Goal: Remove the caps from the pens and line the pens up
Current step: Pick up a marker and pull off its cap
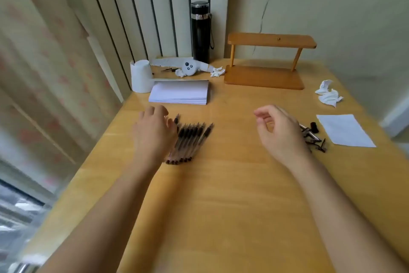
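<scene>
I see the row of clear-barrelled black-ink pens [190, 142] on the wooden tabletop [232, 184], long axes running away from me. My left hand [152, 133] touches it, loosely spread; my right hand [281, 131] hovers apart, half-curled, empty.

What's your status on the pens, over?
Left hand open, resting over the row of pens. Right hand empty, loosely curled, above the table. Loose caps piled behind the right hand. Nothing in the way.
</scene>
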